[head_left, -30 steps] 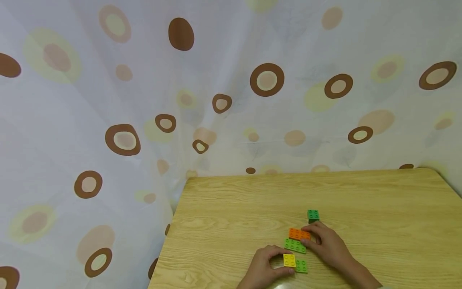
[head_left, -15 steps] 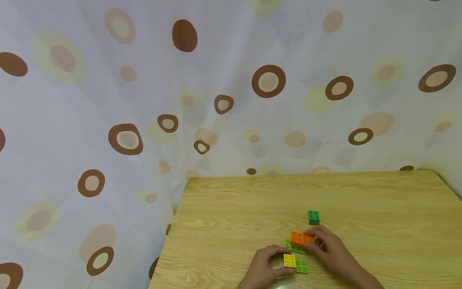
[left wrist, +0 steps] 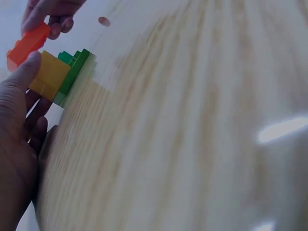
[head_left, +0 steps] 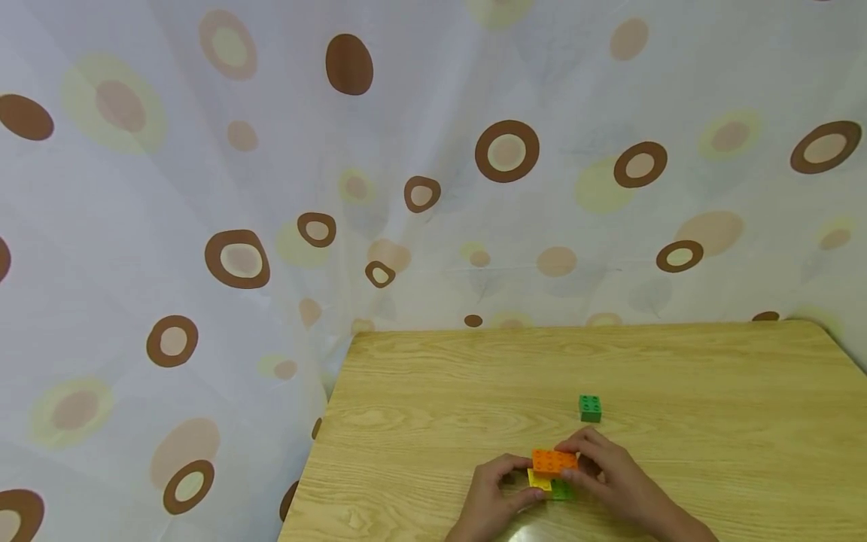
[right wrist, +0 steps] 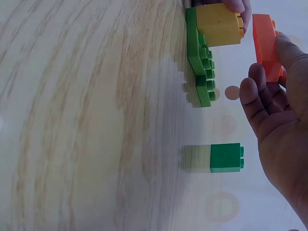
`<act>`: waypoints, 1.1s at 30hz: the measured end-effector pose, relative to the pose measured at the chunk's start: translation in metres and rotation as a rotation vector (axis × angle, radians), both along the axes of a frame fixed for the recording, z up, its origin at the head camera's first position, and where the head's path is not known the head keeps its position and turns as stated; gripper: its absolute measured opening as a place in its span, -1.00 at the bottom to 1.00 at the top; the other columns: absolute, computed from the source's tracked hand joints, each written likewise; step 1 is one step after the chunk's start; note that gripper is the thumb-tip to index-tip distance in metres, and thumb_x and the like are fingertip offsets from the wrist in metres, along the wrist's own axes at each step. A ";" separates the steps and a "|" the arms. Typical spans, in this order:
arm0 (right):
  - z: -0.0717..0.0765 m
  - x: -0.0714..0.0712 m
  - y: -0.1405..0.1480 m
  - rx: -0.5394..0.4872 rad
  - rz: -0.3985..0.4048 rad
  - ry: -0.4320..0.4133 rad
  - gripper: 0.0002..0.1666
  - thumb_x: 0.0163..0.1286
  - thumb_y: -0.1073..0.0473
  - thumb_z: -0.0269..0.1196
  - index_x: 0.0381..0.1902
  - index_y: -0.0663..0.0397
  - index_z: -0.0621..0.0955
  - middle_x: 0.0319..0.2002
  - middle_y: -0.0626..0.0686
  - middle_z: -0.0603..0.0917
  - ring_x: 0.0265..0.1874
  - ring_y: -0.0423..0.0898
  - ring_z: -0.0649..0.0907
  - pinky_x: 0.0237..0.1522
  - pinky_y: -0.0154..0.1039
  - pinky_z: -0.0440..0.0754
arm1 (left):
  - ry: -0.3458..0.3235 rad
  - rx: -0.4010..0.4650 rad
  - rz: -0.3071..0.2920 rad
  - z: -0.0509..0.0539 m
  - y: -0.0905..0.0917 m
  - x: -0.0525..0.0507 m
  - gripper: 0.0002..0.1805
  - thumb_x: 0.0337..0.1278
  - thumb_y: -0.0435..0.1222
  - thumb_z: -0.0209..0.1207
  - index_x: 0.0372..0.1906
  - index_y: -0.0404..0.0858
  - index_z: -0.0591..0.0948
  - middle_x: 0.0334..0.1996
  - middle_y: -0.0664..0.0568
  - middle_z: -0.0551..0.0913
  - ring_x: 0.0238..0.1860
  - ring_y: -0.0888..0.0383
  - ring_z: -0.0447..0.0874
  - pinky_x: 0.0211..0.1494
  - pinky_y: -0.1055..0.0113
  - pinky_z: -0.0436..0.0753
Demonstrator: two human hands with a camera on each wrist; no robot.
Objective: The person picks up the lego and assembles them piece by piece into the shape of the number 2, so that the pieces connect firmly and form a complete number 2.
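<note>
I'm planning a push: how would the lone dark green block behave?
The dark green block would probably slide, not roll, given its flat faces. Resting flat on the table, it seems unlikely to tip. Crisp edges suggest stiff plastic.

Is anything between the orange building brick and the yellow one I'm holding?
Nothing visible: the right wrist view shows an open gap between the orange building brick in your right hand and the studded top of the yellow building brick. Your left hand grips the yellow one's sides, beside that gap.
</note>
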State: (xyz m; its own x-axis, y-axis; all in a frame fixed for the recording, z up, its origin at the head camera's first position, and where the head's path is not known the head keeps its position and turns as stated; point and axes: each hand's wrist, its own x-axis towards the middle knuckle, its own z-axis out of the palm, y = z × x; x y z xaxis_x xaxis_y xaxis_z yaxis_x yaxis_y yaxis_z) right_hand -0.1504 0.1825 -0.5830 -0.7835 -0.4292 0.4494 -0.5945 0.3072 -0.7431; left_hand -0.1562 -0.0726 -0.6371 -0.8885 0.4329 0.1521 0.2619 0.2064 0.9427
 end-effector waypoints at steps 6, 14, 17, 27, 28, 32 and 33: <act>-0.004 0.000 -0.001 0.018 0.034 -0.004 -0.66 0.45 0.33 0.38 0.15 0.04 0.69 -0.08 -0.11 0.58 -0.41 -0.33 0.51 -0.48 -0.39 0.57 | -0.036 -0.011 0.008 0.005 0.001 -0.006 -0.61 0.23 -0.11 0.48 0.15 0.05 0.74 0.07 0.30 0.74 0.02 0.34 0.66 0.03 0.41 0.65; -0.008 -0.002 0.000 0.025 0.006 -0.014 -0.66 0.45 0.29 0.39 0.15 0.04 0.69 -0.08 -0.14 0.58 -0.39 -0.34 0.53 -0.42 -0.39 0.61 | 0.087 -0.104 -0.009 0.011 0.002 -0.017 -0.57 0.17 -0.07 0.51 0.15 0.05 0.73 0.03 0.33 0.74 0.07 0.38 0.64 0.11 0.40 0.59; -0.007 -0.002 -0.001 0.038 -0.017 -0.008 -0.68 0.45 0.27 0.40 0.13 0.03 0.70 -0.08 -0.16 0.57 -0.38 -0.36 0.52 -0.41 -0.39 0.60 | 0.119 -0.132 -0.012 0.013 0.002 -0.020 -0.55 0.14 -0.07 0.53 0.14 0.05 0.73 0.04 0.32 0.75 0.08 0.38 0.64 0.11 0.40 0.60; -0.005 0.001 -0.001 0.043 -0.032 0.004 -0.69 0.43 0.26 0.42 0.11 0.09 0.71 -0.09 -0.16 0.57 -0.39 -0.38 0.51 -0.44 -0.40 0.59 | 0.246 -0.204 -0.047 0.021 0.002 -0.021 -0.62 0.22 -0.09 0.50 0.10 -0.05 0.75 -0.01 0.26 0.76 0.03 0.37 0.66 0.12 0.42 0.61; -0.005 0.001 -0.001 0.046 -0.035 0.010 -0.69 0.43 0.26 0.42 0.11 0.09 0.72 -0.09 -0.16 0.57 -0.39 -0.38 0.50 -0.44 -0.40 0.58 | 0.255 -0.208 -0.047 0.021 0.002 -0.021 -0.62 0.22 -0.09 0.50 0.10 -0.05 0.75 -0.01 0.25 0.77 0.03 0.37 0.66 0.12 0.42 0.61; -0.005 0.001 -0.002 0.059 -0.046 0.028 -0.67 0.42 0.25 0.42 0.12 0.08 0.73 -0.09 -0.16 0.57 -0.38 -0.40 0.48 -0.47 -0.42 0.54 | 0.269 -0.225 -0.048 0.022 0.002 -0.020 -0.63 0.21 -0.10 0.50 0.09 -0.04 0.74 -0.02 0.26 0.76 0.02 0.38 0.65 0.11 0.43 0.61; -0.005 0.001 -0.002 0.058 -0.047 0.032 -0.67 0.42 0.25 0.43 0.12 0.08 0.73 -0.09 -0.16 0.57 -0.38 -0.40 0.48 -0.47 -0.42 0.54 | 0.266 -0.227 -0.049 0.022 0.002 -0.020 -0.63 0.22 -0.10 0.50 0.09 -0.04 0.74 -0.02 0.27 0.76 0.02 0.38 0.65 0.12 0.43 0.61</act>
